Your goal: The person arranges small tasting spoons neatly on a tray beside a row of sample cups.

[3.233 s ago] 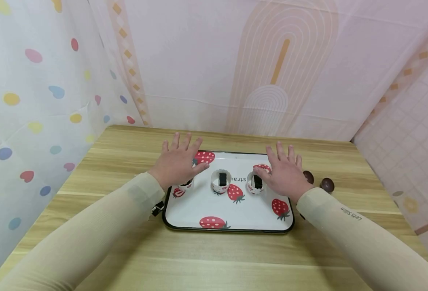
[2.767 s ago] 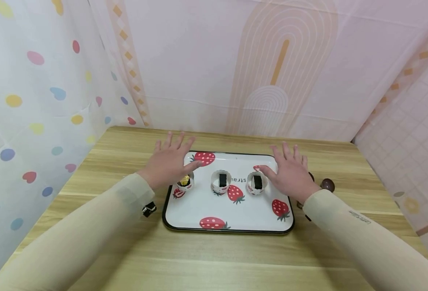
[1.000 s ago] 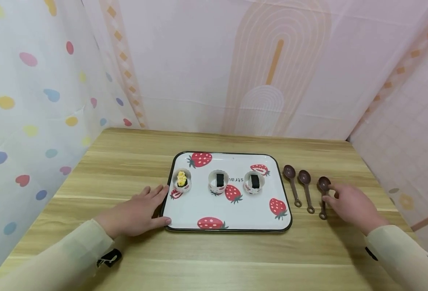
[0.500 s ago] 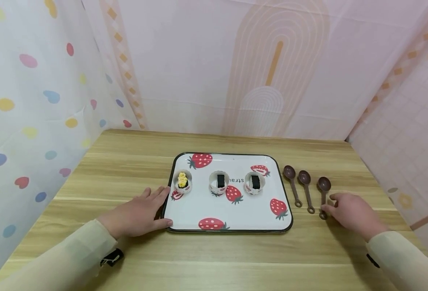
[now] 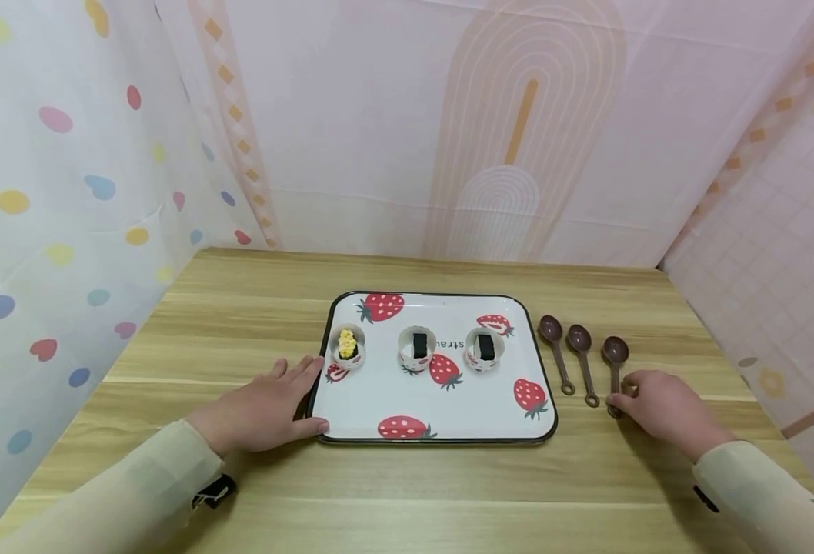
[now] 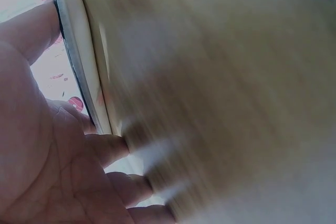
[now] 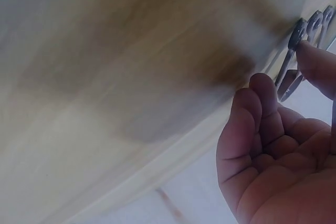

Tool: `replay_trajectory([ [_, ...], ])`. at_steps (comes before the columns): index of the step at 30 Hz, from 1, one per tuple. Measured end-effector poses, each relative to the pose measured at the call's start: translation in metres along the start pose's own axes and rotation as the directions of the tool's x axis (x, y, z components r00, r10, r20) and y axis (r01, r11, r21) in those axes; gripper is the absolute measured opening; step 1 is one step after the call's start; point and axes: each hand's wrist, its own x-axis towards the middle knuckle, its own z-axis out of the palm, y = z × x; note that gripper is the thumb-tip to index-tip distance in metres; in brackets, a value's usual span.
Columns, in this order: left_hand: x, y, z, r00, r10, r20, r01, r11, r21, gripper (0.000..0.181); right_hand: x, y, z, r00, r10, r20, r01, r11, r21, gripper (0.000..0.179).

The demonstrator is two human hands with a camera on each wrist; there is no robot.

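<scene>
A white tray [image 5: 393, 396] with strawberry prints lies mid-table and carries three paper cups. The left cup [image 5: 348, 348] holds a yellow-topped piece; the middle cup [image 5: 417, 348] and right cup [image 5: 485, 348] hold dark-banded pieces. My left hand [image 5: 261, 408] lies flat on the wood, its thumb against the tray's front left corner [image 6: 79, 51]. Three brown spoons lie right of the tray: left [image 5: 554, 338], middle [image 5: 582, 350], right [image 5: 615, 355]. My right hand [image 5: 659, 400] has curled fingers, and its thumb and forefinger pinch the right spoon's handle end. The spoon lies flat. My right palm [image 7: 278, 156] is empty.
The wooden table [image 5: 448, 492] is boxed in by patterned cloth walls at the left, back and right. The right wall stands close behind the spoons. Bare wood stretches in front of the tray and to its left.
Both hands drew back from above the cups. The left settled at the tray's front left corner. The right moved out to the rightmost spoon and slid down to its handle end.
</scene>
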Motion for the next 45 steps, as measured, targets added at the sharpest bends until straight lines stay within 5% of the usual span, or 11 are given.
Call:
replay_trajectory([
  [32,0.0000,-0.0009,0.0007,1.000,0.007,-0.001,-0.007,1.000,0.017,0.107,-0.0003,-0.0044,-0.0001,0.996,0.085,0.031,-0.088,0.990,0.113,0.039],
  [45,0.0001,0.0005,-0.0004,1.000,0.001,0.003,-0.001,1.000,0.009,0.105,-0.0019,-0.0054,0.0054,0.983,0.138,0.119,-0.173,0.915,0.364,0.025],
])
